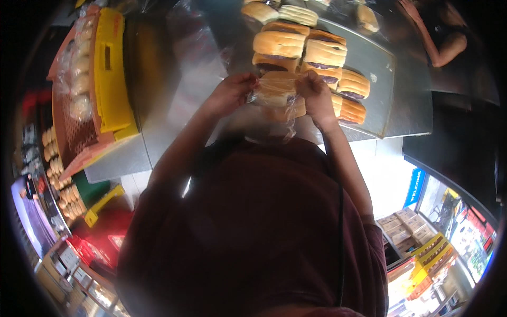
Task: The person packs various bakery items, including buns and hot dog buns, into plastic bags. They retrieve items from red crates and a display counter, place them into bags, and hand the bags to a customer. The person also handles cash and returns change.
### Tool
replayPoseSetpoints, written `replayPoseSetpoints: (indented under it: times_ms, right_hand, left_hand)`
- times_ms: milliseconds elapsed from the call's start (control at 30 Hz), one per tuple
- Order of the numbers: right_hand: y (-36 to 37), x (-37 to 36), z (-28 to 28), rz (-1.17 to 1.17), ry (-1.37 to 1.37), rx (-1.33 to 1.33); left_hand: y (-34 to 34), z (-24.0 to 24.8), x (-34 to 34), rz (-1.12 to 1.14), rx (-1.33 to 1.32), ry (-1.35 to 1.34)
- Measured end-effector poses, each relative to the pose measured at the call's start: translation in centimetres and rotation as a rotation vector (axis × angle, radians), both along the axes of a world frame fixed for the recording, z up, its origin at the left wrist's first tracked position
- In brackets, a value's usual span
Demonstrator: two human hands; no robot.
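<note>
A clear plastic bag (282,132) with a filled bread loaf (273,96) inside it is stretched between my two hands at the table's near edge. My left hand (231,94) pinches the left corner of the bag's mouth. On the opposite corner, the fingers of my right hand (318,96) are closed. The loaf is golden on top, and the bag's loose end hangs toward me. Just beyond my hands lie several golden loaves (279,44) with a dark purple filling, stacked close together. Some of them rest on a metal tray (384,74).
Loose clear plastic bags (198,63) lie on the steel table (153,100) to the left. A yellow and orange crate (112,74) there holds several round wrapped buns (80,84). A co-worker's arm (435,50) is at the far right. Another loaf (367,18) sits farther back.
</note>
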State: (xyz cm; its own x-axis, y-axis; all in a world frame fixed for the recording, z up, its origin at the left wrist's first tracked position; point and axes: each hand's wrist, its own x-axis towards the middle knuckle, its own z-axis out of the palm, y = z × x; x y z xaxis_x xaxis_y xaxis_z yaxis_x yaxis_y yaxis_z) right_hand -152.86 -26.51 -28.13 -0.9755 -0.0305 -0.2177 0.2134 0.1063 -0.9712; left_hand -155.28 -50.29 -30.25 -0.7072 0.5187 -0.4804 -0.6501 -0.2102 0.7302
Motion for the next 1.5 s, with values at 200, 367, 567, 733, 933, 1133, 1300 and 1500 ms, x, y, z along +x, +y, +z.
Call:
replayPoseSetpoints:
  times_ms: [200, 367, 567, 733, 933, 1133, 1300, 1500]
  right_hand:
    - [-0.8, -0.1, 2.4, -0.256, 0.385, 0.249]
    - [0.6, -1.3, 5.1, -0.148, 0.371, 0.184]
    - [2.2, -0.2, 6.2, -0.213, 0.417, -0.02]
    - [2.0, 1.9, 6.9, -0.339, 0.479, -0.078]
    - [2.9, 4.1, 8.5, -0.516, 0.487, 0.058]
    - [3.3, 5.4, 8.0, -0.485, 0.502, 0.133]
    - [3.6, 3.2, 9.3, -0.21, 0.566, 0.115]
    - [3.3, -0.1, 9.6, -0.099, 0.88, 0.267]
  left_hand:
    - [0.0, 1.3, 0.6, -0.339, -0.956, 1.444]
    - [-1.8, -0.2, -1.6, -0.319, -0.851, 1.612]
    - [0.1, 3.7, -5.5, -0.317, -0.443, 1.762]
    - [7.1, 10.8, -2.5, -0.11, -0.484, 0.687]
    - [7.2, 6.8, -1.6, -0.265, 0.204, 0.341]
    - [9.3, 7.3, 3.0, -0.24, 0.25, 0.311]
    - [7.8, 7.7, -0.4, -0.344, 0.175, 0.57]
    - [7.5, 11.1, -2.9, -0.228, -0.106, 1.04]
